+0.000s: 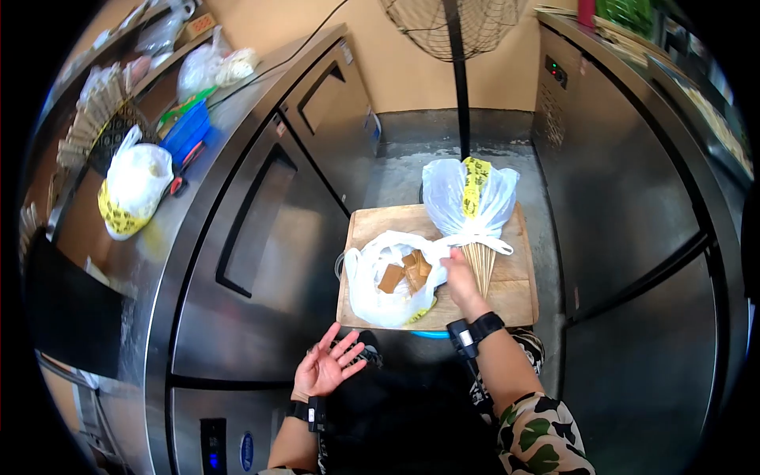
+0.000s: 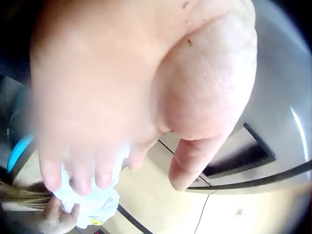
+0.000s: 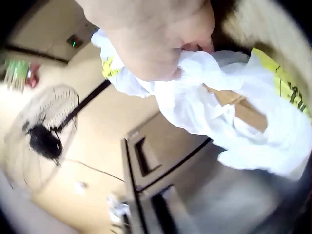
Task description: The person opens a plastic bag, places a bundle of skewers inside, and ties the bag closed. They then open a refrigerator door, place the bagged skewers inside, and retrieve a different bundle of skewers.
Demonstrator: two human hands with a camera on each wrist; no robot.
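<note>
On the wooden board stands a white plastic bag (image 1: 368, 289), its mouth spread wide around several flat brown pieces (image 1: 390, 279). My right hand (image 1: 463, 281) grips the right edge of this bag; in the right wrist view its thumb and curled fingers pinch the white plastic (image 3: 195, 105). Just beyond that hand lies a bundle of thin wooden sticks (image 1: 481, 265), its far part wrapped in another white bag (image 1: 495, 190) with a yellow printed band. My left hand (image 1: 326, 366) is held palm up in front of the board's near left corner, fingers spread, holding nothing.
The wooden board (image 1: 518, 273) sits low between steel cabinets (image 1: 253, 214) on the left and a steel cabinet (image 1: 633, 198) on the right. A fan (image 1: 455, 24) on a black pole stands behind. The left counter carries a tied white bag (image 1: 141, 182) and a blue basket (image 1: 187, 131).
</note>
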